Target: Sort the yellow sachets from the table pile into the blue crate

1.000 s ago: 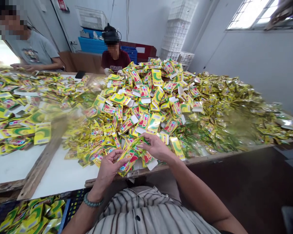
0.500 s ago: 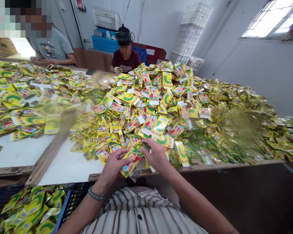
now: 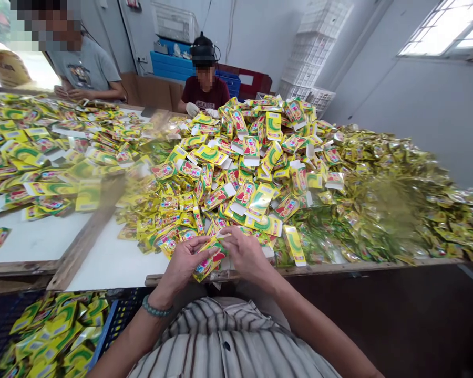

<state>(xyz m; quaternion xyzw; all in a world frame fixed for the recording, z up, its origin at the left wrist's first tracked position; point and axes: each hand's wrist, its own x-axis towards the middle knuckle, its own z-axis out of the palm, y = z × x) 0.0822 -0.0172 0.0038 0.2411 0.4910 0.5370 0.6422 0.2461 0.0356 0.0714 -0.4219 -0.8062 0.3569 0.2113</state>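
A small yellow and green carton (image 3: 209, 264) with red fruit print is tilted between my hands over the table's front edge. My left hand (image 3: 182, 266) is closed around its side, thumb lying across the printed face. At the carton's upper end, my right hand (image 3: 247, 258) has its fingers bent together at a pale flap; the fingertips partly cover that end. Just beyond my hands rises a heap of similar cartons (image 3: 246, 197), several with white end flaps standing out. Beside the heap at right lie many shiny yellow-green packets (image 3: 378, 210).
A wooden strip (image 3: 87, 236) divides the white tabletop (image 3: 106, 262). More cartons (image 3: 51, 189) are spread at left. Below the edge, a blue crate (image 3: 104, 331) holds yellow packs. Two people sit across, one with white gloves (image 3: 199, 109). White baskets (image 3: 309, 47) are stacked behind.
My right fingers have shifted slightly left and closer together over the carton's upper end. My left hand keeps its hold. The view has moved slightly.
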